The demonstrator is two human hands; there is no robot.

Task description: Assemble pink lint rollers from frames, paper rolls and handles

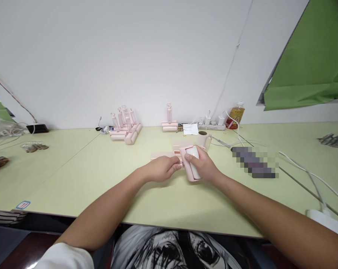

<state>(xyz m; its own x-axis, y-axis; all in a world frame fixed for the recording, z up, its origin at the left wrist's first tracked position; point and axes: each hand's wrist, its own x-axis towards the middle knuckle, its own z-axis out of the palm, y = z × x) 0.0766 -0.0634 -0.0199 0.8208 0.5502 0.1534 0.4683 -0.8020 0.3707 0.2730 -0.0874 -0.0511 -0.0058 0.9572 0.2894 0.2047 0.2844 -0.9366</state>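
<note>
Here, mid-assembly at frame centre, the right hand (204, 164) gripped a pink lint roller (191, 163) while the left hand (161, 168) pinched its end above the desk (73, 175); seating that end looked next.

Your right hand (204, 164) grips a roller (191, 163) of smooth, matt pink plastic with a white paper-like face. Your left hand (162, 168) touches its end. The table (101, 179) looks smooth, matt pale-green laminate. The bottle (236, 115) is glossy clear plastic.

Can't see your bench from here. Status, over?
Right hand grip shut on pink roller case. Left hand pinching its side. Loose pink part behind, nothing blocking.
</note>
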